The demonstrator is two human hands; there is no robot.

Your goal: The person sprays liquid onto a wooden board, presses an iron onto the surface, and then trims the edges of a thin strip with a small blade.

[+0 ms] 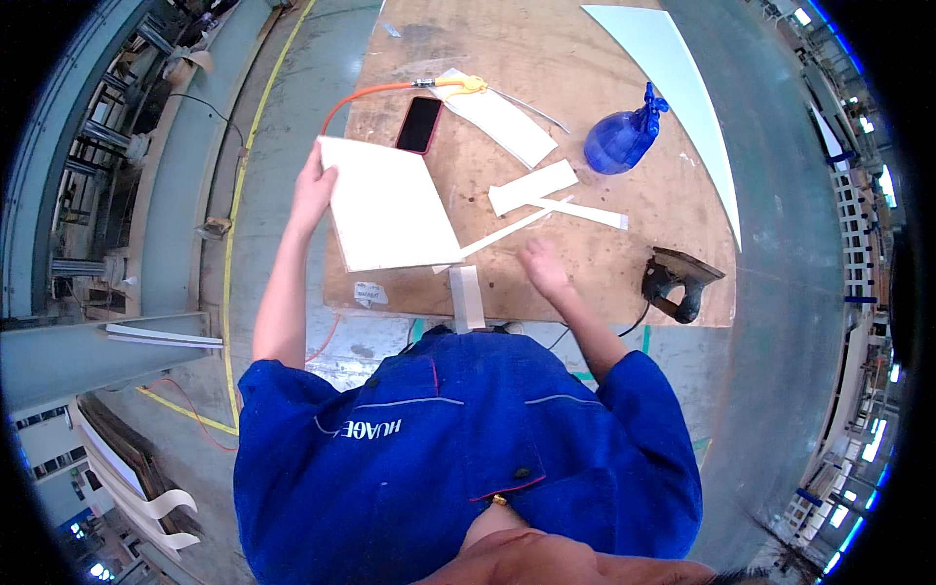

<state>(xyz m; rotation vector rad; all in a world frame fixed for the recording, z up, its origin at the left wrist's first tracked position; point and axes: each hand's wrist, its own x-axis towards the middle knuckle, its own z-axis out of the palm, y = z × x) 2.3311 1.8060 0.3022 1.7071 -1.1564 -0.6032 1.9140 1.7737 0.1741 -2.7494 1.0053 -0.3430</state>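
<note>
My left hand [313, 187] grips the upper left edge of a flat white panel [390, 210], thumb on its face. The panel lies over the left part of a wooden table, its lower right corner near a narrow white strip [507, 232]. My right hand [542, 265] is over the table just right of that strip, its fingers curled in; whether anything small is in them is hidden. Beyond it lie a short white strip piece [534, 186] and a thinner white strip [590, 213]. A pale flat bar [467, 296] lies at the near table edge, in front of my body.
The brown table [595, 263] carries a clothes iron [681, 284] at right, a blue spray bottle [619, 142], a phone [419, 125], a yellow air gun [468, 86] on an orange hose, a white board [512, 130] and a large pale curved sheet [682, 102] along the right edge.
</note>
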